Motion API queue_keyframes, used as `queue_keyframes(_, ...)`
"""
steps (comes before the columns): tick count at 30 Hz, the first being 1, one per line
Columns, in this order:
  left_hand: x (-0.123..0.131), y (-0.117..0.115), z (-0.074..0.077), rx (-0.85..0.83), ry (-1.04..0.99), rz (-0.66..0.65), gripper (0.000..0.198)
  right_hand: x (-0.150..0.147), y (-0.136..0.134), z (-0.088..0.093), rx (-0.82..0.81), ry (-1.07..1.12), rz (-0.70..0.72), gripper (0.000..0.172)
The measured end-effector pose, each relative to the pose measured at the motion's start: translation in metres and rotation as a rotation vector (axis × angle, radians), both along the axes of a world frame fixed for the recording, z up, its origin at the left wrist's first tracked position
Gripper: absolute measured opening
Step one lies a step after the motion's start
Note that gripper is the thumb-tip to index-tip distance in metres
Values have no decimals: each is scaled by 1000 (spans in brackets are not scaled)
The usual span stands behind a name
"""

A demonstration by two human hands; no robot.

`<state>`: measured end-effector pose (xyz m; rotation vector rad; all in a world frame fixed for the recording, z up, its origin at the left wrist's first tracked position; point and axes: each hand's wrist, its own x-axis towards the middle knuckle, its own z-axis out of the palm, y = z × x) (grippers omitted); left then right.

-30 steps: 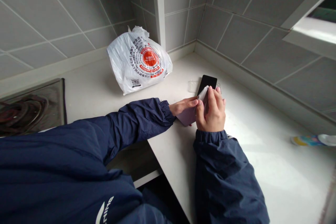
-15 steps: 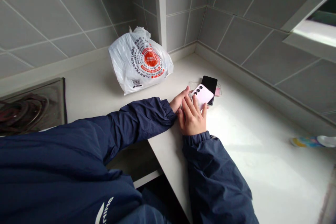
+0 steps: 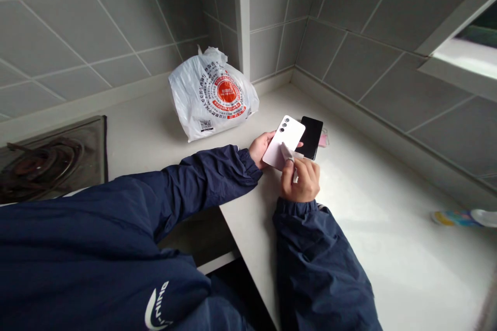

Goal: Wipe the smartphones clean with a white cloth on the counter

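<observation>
Left grip closed around a white smartphone, right grip pinched on a small white sheet at its back, black smartphone lying unheld just beside, toward the back edge of the tabletop.

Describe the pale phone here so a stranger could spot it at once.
On the white countertop, a white plastic bag sits in the wall corner. In front of it, the left hand holds a pale lilac smartphone, back up. Unlike the black phone beside it, it shows three camera lenses, and the right hand holds a white cloth to it.
</observation>
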<state>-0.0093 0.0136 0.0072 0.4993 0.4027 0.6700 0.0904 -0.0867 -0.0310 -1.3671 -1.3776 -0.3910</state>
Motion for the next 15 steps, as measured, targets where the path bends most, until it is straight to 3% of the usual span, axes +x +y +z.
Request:
queue_keyframes(3,-3,3,1,41,10,-35,62,0,-3,6,-52,152,-86,22)
queue_keyframes(7,-5,7,0,152,119,-20,60,-2,-6,13,-135,272,-78,31)
queue_keyframes(15,-3,16,10,894,561,225,63,1,-5,11,-174,267,0,33)
